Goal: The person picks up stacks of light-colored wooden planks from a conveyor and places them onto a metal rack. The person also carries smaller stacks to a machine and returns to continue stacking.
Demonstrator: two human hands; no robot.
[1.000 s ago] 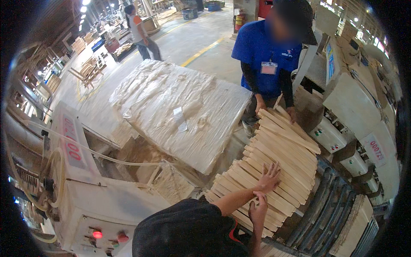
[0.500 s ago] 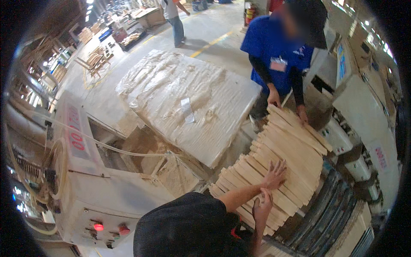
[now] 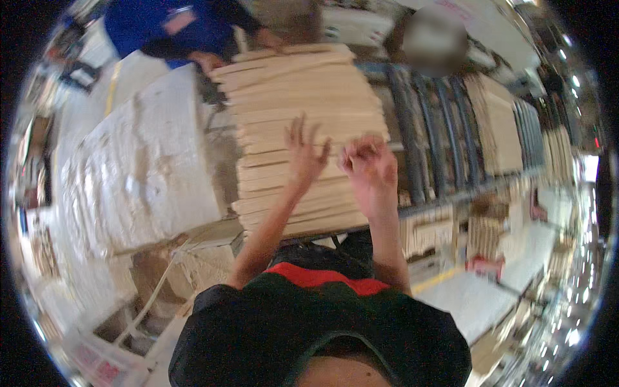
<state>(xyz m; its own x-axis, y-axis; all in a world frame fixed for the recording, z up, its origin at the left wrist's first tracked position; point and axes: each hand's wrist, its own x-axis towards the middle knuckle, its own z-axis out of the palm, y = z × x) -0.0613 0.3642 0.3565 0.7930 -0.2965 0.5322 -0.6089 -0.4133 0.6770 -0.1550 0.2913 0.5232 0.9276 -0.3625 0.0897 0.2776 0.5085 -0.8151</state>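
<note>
Many pale wooden strips (image 3: 303,84) lie side by side in a broad layer in front of me. My left hand (image 3: 306,151) is above the middle of them, fingers spread and holding nothing; whether it touches the wood I cannot tell. Close to its right, my right hand (image 3: 369,164) is raised over the strips' right edge. Its fingers curl in toward the palm, slightly blurred, with nothing visible in them. At the far end, a co-worker in a blue shirt (image 3: 129,29) has one hand (image 3: 206,61) at the strips' left corner and another hand (image 3: 267,39) beside their far edge.
Dark rollers (image 3: 432,129) run to the right of the strips, with more pale wood (image 3: 493,122) beyond them. On the left stands a large stack wrapped in clear plastic (image 3: 142,168). A pale hose (image 3: 155,293) crosses at lower left. Another person (image 3: 435,42) is at the far right.
My view has swung round to the right, so the strips now lie straight ahead. My left hand has come off or slid along the wood, and my right hand has moved away from my left wrist.
</note>
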